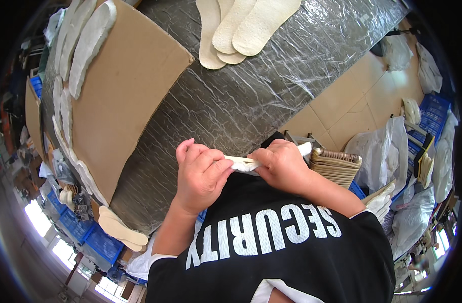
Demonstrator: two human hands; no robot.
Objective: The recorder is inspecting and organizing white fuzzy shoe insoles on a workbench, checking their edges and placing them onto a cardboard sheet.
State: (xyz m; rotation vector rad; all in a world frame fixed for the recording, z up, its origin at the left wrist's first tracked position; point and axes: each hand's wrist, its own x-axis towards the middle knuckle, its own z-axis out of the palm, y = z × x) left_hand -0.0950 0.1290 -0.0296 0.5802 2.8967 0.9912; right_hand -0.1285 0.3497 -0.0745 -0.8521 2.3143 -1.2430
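Note:
Close in front of my body, a cream insole (243, 164) with a fluffy white underside is held edge-on between my two hands. My left hand (200, 171) pinches its left end with thumb and fingers. Its right part is gripped by my right hand (285, 164), and a white end pokes out beyond that hand. Much of the insole is hidden by the fingers. Past my hands lies the table (205, 111), covered with wrinkled clear plastic. Several cream insoles (263, 25) overlap in a fanned pile at its far side.
A large cardboard sheet (130, 86) lies on the table's left, with fluffy white insoles (92, 48) along its left edge. More insoles (121, 230) sit at the near left corner. On the right stand a woven chair (334, 166), plastic bags (377, 151) and blue crates (433, 118).

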